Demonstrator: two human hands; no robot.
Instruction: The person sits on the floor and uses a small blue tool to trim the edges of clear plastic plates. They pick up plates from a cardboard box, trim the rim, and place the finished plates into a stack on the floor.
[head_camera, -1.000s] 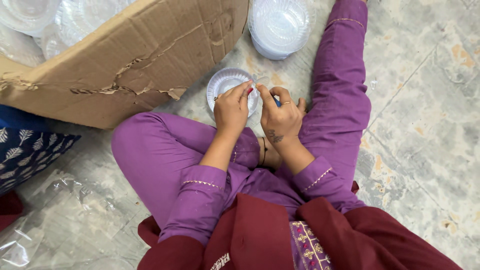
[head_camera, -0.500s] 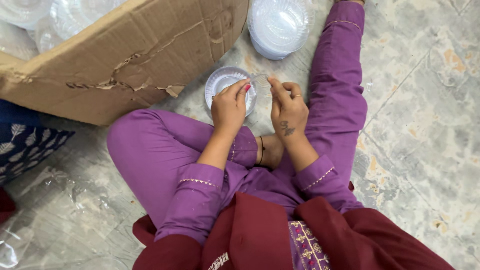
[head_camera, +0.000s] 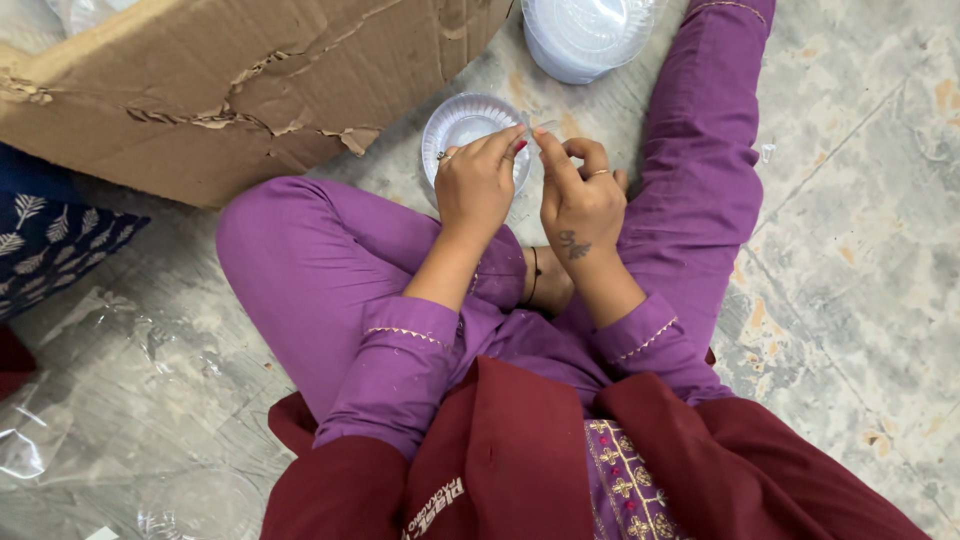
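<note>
I sit on the floor in purple trousers with my legs spread. A small clear plastic bowl (head_camera: 462, 122) stands on the floor between my knees. My left hand (head_camera: 480, 185) hovers over its near rim, fingertips pinched together. My right hand (head_camera: 580, 195) is just to the right, index finger and thumb meeting the left fingertips. Between them both hands pinch a thin clear plastic piece (head_camera: 535, 127); it is too see-through to make out its shape.
A torn cardboard box (head_camera: 230, 90) lies at the upper left, close to the bowl. A stack of clear plastic bowls (head_camera: 585, 35) stands at the top. Blue patterned cloth (head_camera: 40, 230) is at the left, and crumpled clear plastic wrap (head_camera: 120, 370) lies at the lower left.
My right hand drew slightly away from my left, so that only the fingertips meet over the bowl's right edge. The view shifted a little.
</note>
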